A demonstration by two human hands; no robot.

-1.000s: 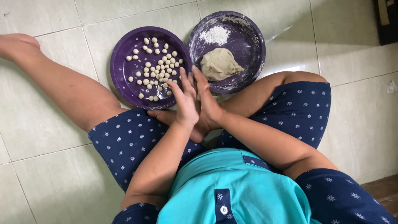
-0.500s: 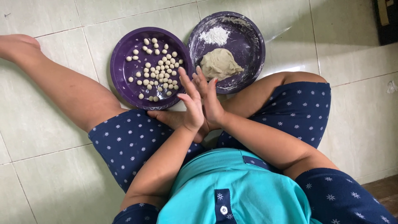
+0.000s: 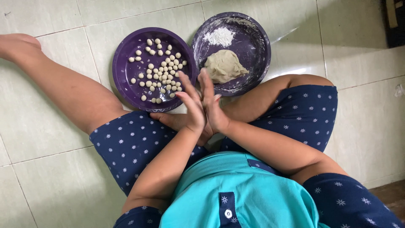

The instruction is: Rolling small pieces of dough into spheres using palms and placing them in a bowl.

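Note:
My left hand (image 3: pixel 190 105) and my right hand (image 3: pixel 214 109) are pressed palm to palm, fingers straight and pointing away from me, just in front of two purple dishes. Anything between the palms is hidden. The left purple plate (image 3: pixel 122 71) holds several small pale dough balls (image 3: pixel 162 74). The right purple bowl (image 3: pixel 260 46) holds a lump of pale dough (image 3: pixel 223 65) and a heap of white flour (image 3: pixel 219 37). My fingertips reach over the gap between the two dishes.
I sit on a pale tiled floor (image 3: pixel 50 126) in blue star-patterned shorts and a teal shirt. One bare leg (image 3: pixel 63 88) stretches to the upper left; the other knee (image 3: pixel 303 84) is bent right of the bowl. A foot (image 3: pixel 166 119) lies under my hands.
The palms have slid against each other: the right hand moved forward and the left back, then both drew level. The dishes have not moved.

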